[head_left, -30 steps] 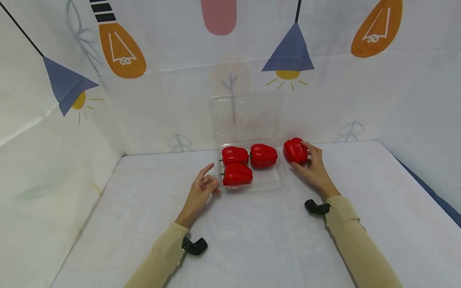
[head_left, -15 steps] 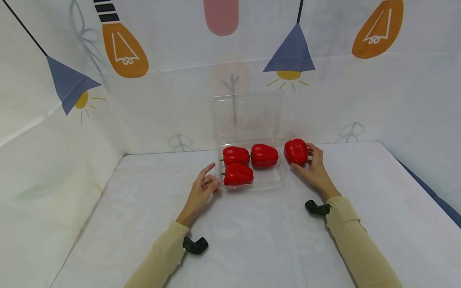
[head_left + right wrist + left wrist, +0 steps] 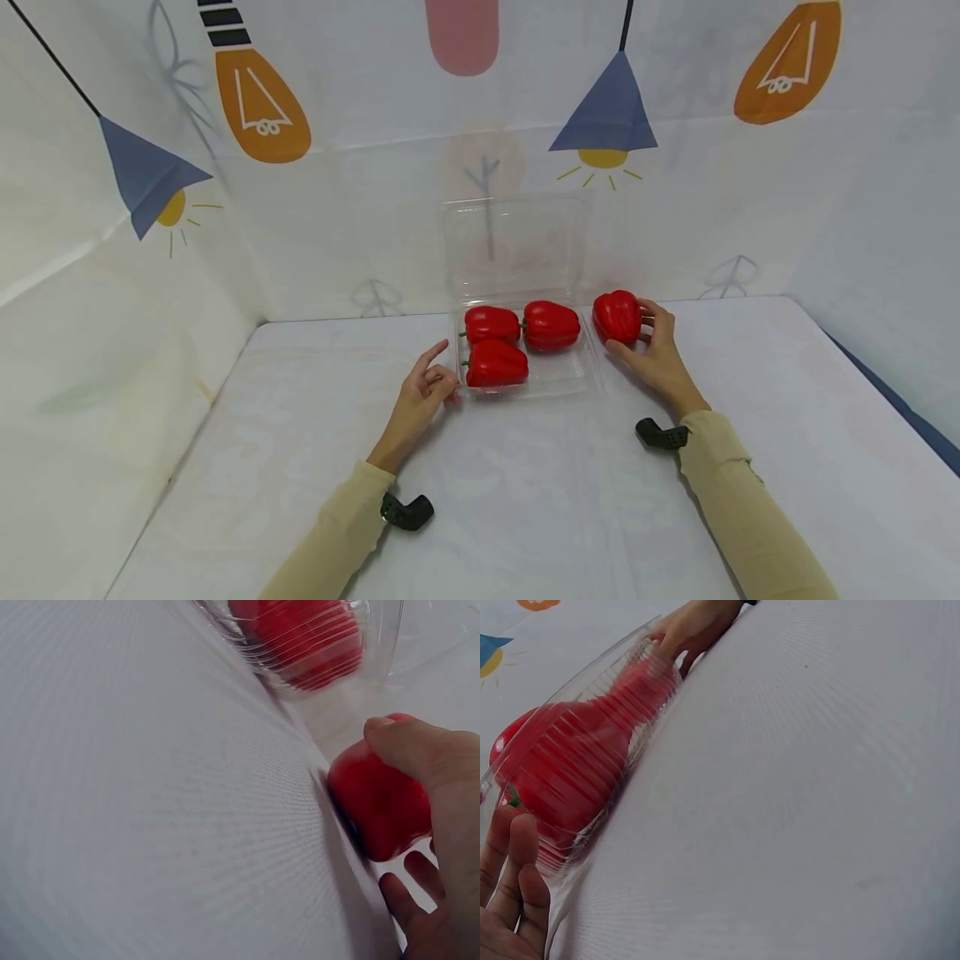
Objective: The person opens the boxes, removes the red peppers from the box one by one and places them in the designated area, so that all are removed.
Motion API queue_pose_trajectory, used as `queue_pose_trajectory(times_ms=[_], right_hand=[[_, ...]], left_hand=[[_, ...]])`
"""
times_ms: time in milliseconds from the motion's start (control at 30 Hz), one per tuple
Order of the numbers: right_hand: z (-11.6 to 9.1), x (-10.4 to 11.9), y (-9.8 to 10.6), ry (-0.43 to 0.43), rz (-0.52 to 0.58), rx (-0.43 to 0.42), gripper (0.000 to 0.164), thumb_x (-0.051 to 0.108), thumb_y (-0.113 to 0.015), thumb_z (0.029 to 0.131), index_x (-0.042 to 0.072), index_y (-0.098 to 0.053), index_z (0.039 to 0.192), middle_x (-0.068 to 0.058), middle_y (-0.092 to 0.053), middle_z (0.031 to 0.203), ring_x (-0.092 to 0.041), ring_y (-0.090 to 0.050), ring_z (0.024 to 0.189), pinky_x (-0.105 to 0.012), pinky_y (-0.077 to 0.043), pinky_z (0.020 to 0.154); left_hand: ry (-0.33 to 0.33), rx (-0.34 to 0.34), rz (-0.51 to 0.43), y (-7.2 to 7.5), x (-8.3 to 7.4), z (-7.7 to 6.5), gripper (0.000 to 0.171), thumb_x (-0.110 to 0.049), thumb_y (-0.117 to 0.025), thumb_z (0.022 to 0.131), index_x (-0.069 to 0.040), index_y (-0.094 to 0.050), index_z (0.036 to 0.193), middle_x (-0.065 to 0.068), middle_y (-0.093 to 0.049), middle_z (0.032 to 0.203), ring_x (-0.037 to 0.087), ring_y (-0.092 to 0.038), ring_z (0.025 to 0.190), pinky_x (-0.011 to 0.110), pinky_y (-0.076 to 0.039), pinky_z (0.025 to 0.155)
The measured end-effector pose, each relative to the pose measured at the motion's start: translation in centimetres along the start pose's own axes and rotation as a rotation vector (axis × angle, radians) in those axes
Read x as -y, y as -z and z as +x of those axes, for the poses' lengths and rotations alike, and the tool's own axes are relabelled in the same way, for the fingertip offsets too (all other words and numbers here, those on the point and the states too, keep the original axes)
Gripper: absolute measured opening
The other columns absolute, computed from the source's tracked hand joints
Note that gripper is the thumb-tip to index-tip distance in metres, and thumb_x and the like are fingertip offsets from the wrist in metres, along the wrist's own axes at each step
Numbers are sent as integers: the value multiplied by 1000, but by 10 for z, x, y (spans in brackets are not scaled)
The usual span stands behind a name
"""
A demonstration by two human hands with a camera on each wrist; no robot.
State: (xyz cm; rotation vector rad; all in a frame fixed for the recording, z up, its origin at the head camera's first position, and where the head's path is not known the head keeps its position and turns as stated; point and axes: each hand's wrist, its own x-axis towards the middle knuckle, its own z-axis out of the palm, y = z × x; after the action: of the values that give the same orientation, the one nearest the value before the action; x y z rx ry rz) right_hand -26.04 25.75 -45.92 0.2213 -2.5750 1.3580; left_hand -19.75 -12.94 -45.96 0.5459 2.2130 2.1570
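Pepper (image 3: 617, 317), glossy and lobed, sits gripped by the right hand (image 3: 657, 354) beside a ribbed clear-plastic clamshell (image 3: 562, 377); the left hand (image 3: 420, 396), fingers loosely bent, holds nothing.

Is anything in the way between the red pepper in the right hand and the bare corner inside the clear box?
Only the side wall of the clear box, because the red pepper is outside it. The lid stands open at the back, and nothing else visible is between.
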Motion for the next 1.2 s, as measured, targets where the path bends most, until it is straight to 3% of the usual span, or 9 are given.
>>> queue_pose_trajectory(times_ms=[300, 467, 600, 733, 833, 967, 1200], right_hand=[[-2, 4, 4, -85, 95, -125, 77, 39, -65, 87, 22, -20, 147, -10, -30, 145, -29, -32, 132, -52, -38, 105], [-2, 4, 6, -8, 156, -236, 59, 27, -59, 92, 19, -32, 144, -12, -38, 140, -25, -39, 126, -46, -39, 102], [-3, 8, 7, 85, 183, -353, 50, 20, -60, 92, 14, -41, 138, 1, -48, 127, -22, -44, 118, -36, -41, 97], [-6, 25, 9, 204, 230, -445, 41, 8, -57, 91, 0, -48, 130, 12, -51, 115, -25, -47, 110, -24, -41, 92], [-9, 42, 11, 260, 241, -459, 36, 2, -54, 91, -7, -49, 125, -3, -55, 112, -27, -48, 106, -18, -41, 90], [-12, 54, 13, 274, 218, -441, 33, -3, -51, 91, -11, -49, 123, -26, -51, 115, -27, -48, 105, -21, -41, 91], [-14, 70, 15, 320, 140, -396, 31, -5, -52, 89, -10, -51, 120, -26, -53, 116, -20, -50, 105, -24, -41, 95]], left_hand=[[15, -3, 2, 0, -2, 1, 62, -9, -57, 94, -5, -26, 148, 8, -58, 89, 9, -61, 70, 20, -54, 74], [0, 0, -13, 0, 0, 1, 62, -7, -56, 94, -4, -25, 147, 7, -58, 88, 10, -61, 70, 20, -54, 73], [-3, 0, -9, 0, -1, 0, 63, -9, -57, 94, -4, -25, 148, 3, -58, 88, 9, -61, 70, 20, -54, 73], [-5, -2, 6, 0, -1, -1, 64, -10, -57, 94, -3, -24, 148, 1, -58, 87, 9, -62, 70, 20, -54, 74], [-6, -6, 9, 1, -1, -1, 63, -9, -56, 94, -3, -24, 149, 2, -58, 87, 10, -62, 70, 20, -54, 74], [3, -10, -3, 2, -1, 0, 62, -8, -55, 95, -4, -25, 148, 7, -58, 89, 10, -63, 70, 21, -55, 74], [8, -12, -20, 2, 0, 0, 61, -7, -54, 95, -2, -25, 148, 7, -57, 89, 8, -62, 70, 20, -55, 73]])
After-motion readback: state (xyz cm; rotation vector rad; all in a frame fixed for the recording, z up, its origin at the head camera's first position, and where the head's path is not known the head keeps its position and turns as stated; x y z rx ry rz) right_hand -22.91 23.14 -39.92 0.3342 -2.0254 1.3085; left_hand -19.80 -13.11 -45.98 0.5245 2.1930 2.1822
